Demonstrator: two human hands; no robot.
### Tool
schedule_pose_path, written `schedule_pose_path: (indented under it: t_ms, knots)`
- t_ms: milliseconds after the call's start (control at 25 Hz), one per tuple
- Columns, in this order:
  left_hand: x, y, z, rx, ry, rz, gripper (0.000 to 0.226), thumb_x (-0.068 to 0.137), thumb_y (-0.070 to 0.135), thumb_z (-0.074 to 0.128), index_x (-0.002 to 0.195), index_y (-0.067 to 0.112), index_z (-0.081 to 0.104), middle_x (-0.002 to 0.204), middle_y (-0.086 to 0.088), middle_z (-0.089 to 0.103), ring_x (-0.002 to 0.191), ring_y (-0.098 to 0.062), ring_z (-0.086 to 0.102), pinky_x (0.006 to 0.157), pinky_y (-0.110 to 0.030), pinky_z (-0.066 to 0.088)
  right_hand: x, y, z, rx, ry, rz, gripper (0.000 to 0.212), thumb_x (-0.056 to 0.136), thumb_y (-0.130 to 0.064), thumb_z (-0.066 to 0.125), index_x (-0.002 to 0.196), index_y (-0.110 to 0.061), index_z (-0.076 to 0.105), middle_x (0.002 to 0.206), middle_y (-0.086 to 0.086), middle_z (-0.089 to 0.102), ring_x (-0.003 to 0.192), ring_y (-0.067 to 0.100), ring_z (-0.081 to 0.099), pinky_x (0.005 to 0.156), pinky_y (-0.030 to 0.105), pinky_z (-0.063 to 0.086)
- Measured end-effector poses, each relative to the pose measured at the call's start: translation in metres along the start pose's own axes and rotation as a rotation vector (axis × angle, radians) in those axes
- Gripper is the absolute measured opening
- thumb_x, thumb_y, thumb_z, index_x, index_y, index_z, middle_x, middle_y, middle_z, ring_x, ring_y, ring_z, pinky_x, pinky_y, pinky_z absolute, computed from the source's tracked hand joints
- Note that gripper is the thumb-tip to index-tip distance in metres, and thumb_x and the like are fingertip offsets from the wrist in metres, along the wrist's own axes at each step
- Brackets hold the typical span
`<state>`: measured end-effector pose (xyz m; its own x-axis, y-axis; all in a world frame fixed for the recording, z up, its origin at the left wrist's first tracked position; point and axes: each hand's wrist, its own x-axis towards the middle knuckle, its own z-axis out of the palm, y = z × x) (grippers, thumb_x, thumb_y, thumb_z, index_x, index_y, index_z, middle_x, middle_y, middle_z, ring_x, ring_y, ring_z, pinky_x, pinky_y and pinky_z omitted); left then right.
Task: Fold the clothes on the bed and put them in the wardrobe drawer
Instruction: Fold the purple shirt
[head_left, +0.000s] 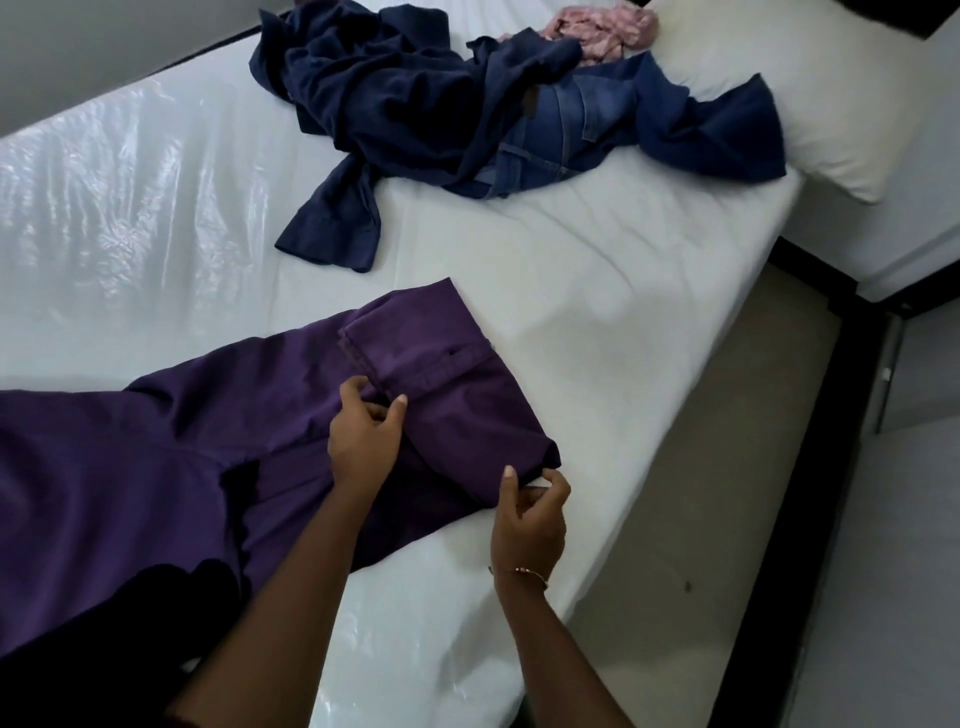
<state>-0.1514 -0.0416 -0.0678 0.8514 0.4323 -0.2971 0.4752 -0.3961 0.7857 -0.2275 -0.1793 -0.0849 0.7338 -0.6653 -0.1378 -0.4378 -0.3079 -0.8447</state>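
Head view looks down on purple trousers spread across the white bed from about eight o'clock toward centre. Left hand pinches the waistband fabric between thumb and fingers; right hand, at five o'clock, pinches the waistband's near corner. A heap of navy and denim clothes lies at twelve o'clock, pink cloth beyond it against a pillow.

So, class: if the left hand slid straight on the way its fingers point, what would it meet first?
The left hand points up the bed. It would first cross the waistband of the purple trousers, then bare white sheet, and probably reach the navy clothes pile beyond.
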Motion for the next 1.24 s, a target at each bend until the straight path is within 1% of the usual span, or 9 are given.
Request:
schedule_pose_path:
  t_ms: [80,200,320,400,520,720,880,1040,1240]
  knots:
    - [0.003,0.000,-0.001,-0.227,-0.119,-0.089,0.053,0.087,0.024,0.065,0.131,0.017,0.035,0.092,-0.006,0.061,0.089,-0.022,0.061,0.085,-0.040,0.051,-0.005,-0.007,0.002,0.027,-0.055,0.217,0.030,0.085,-0.029,0.066,0.103,-0.008,0.054,0.077,-0.001,0.059,0.068,0.016,0.056,0.053,0.012,0.035]
    - [0.004,0.000,0.001,-0.254,-0.251,-0.075,0.053,0.085,0.013,0.066,0.129,0.024,0.037,0.098,-0.007,0.057,0.091,-0.021,0.058,0.084,-0.036,0.051,-0.006,-0.020,0.006,0.084,-0.193,0.448,0.022,0.087,-0.021,0.064,0.071,-0.010,0.053,0.064,-0.001,0.056,0.058,0.016,0.054,0.051,0.021,0.040]
    - [0.001,0.000,0.000,-0.245,-0.177,-0.014,0.036,0.090,0.001,0.055,0.123,0.016,0.051,0.098,0.000,0.049,0.092,-0.016,0.050,0.084,-0.028,0.044,-0.014,-0.036,0.002,0.393,-0.445,0.827,0.021,0.094,-0.012,0.050,0.074,-0.006,0.056,0.048,0.002,0.060,0.035,0.007,0.051,0.037,0.016,0.035]
    - [-0.002,-0.001,0.000,-0.190,-0.119,-0.012,0.034,0.091,0.002,0.052,0.123,0.013,0.053,0.112,-0.005,0.051,0.098,-0.018,0.051,0.088,-0.029,0.043,-0.019,-0.038,-0.004,0.252,-0.609,0.866,0.026,0.094,-0.016,0.044,0.076,-0.002,0.058,0.042,0.002,0.058,0.031,0.007,0.049,0.036,0.014,0.032]
    - [-0.006,-0.003,-0.001,0.149,0.029,0.075,0.040,0.088,0.011,0.058,0.128,0.010,0.051,0.127,-0.014,0.044,0.112,-0.030,0.048,0.092,-0.038,0.043,-0.023,-0.042,-0.011,-0.156,-0.680,0.583,0.040,0.089,-0.024,0.043,0.054,-0.007,0.051,0.042,0.003,0.052,0.033,0.011,0.045,0.042,0.018,0.032]
    - [-0.007,-0.003,0.009,0.433,0.140,0.705,0.040,0.087,0.015,0.049,0.120,-0.007,0.057,0.125,-0.028,0.053,0.120,-0.046,0.047,0.095,-0.050,0.043,0.003,-0.057,0.003,-0.253,-0.324,-0.216,0.037,0.087,-0.011,0.054,0.053,-0.014,0.039,0.047,-0.002,0.039,0.042,0.006,0.030,0.043,0.018,0.017]
    - [0.004,-0.013,0.022,0.633,-0.022,0.695,0.060,0.089,0.033,0.036,0.132,-0.007,0.045,0.141,-0.029,0.039,0.133,-0.048,0.031,0.105,-0.056,0.031,0.040,-0.056,0.036,-0.343,-0.254,-0.550,0.013,0.077,-0.011,0.055,0.071,-0.003,0.062,0.072,0.016,0.060,0.065,0.030,0.054,0.055,0.026,0.037]
    - [0.019,-0.032,0.020,0.778,-0.126,0.593,0.087,0.089,0.065,0.016,0.140,-0.002,0.036,0.149,-0.026,0.027,0.139,-0.043,0.022,0.110,-0.050,0.020,0.067,-0.050,0.051,-0.571,-0.282,-0.549,0.021,0.082,-0.017,0.063,0.100,-0.008,0.067,0.109,0.016,0.055,0.101,0.035,0.048,0.075,0.040,0.041]
    - [0.023,-0.046,0.021,0.923,-0.149,0.584,0.096,0.087,0.073,0.005,0.137,-0.001,0.041,0.146,-0.025,0.033,0.135,-0.042,0.031,0.107,-0.051,0.025,0.095,-0.067,0.056,-0.414,-0.454,-0.273,0.059,0.085,-0.036,0.064,0.133,-0.009,0.042,0.131,0.013,0.048,0.118,0.029,0.046,0.094,0.032,0.039]
